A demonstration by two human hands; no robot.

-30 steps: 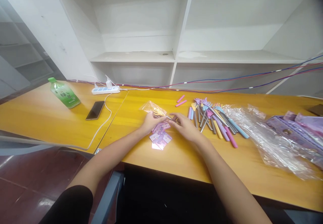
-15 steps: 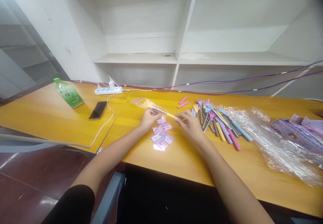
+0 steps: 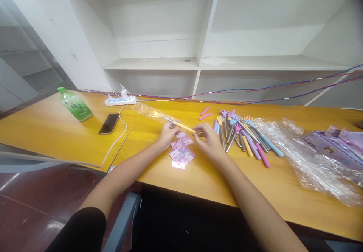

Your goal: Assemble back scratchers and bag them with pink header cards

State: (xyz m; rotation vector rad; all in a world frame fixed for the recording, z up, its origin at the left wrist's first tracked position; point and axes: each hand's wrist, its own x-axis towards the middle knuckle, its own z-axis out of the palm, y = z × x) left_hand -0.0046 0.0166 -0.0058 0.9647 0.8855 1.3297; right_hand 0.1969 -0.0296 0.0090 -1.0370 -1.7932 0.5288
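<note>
A yellow-handled back scratcher (image 3: 183,126) lies slantwise between my hands, its hand-shaped head and metal rod inside a clear plastic bag (image 3: 146,110). My left hand (image 3: 168,134) is closed around the bag's mouth and the rod. The fingers of my right hand (image 3: 208,137) pinch the end of the yellow handle, which sticks out of the bag. Below my hands, several small pink-purple cards (image 3: 181,154) lie in a loose overlapping heap. To the right of my right hand, a pile of back scratchers (image 3: 241,133) shows coloured heads, metal rods and coloured handles.
Two pink tubes (image 3: 204,115) lie behind my right hand. Clear plastic bags (image 3: 300,157) spread at the right beside a purple printed package (image 3: 323,146). On the left are a green bottle (image 3: 75,104), a phone (image 3: 109,123), a power strip (image 3: 120,100) and a white cable (image 3: 120,131).
The back scratcher has slid left, deeper into the bag, and the bag now stretches further left. More of the yellow handle has come into sight between my hands. The cards stay in place.
</note>
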